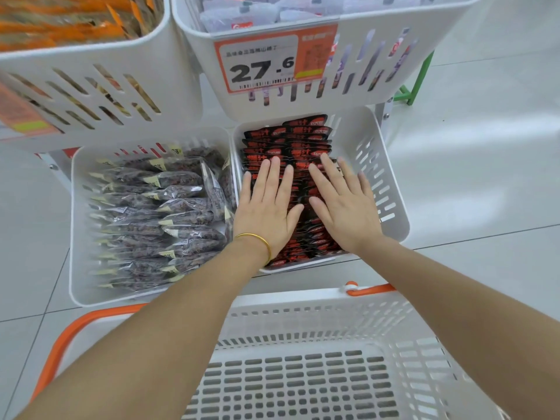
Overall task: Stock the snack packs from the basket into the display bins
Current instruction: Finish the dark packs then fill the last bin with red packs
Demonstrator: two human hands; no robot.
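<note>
Head view, left hand [266, 207]: flat, fingers straight and spread, palm pressing on the red-and-black packs; it grips nothing.
Right hand [345, 207]: the same, flat and open just beside the left, thumbs near each other, holding nothing.
Snack packs [303, 137]: overlapped in close rows in the lower right bin [391, 189], running from under the upper bin to the front rim, with a bare strip along the right wall.
Basket [303, 316]: just in front of me, under my forearms. The part I can see holds no packs, so I judge the stocking nearly done and this a tidying press.
Neighbouring bin [75, 207]: clear bags of dark snacks [151, 207], just beside my left hand.
Upper bin [348, 31]: hangs over the back rows, its price tag [260, 65] facing me.
Risk, slumping: an uneven push could tip the rows into the bare strip at the right — nothing props them there.
Risk, spilling: lifting my palms fast might drag a slick pack over the front rim, which the front rows sit close to.
Risk, knocking: raising my hands carelessly could strike the upper bin's underside.
</note>
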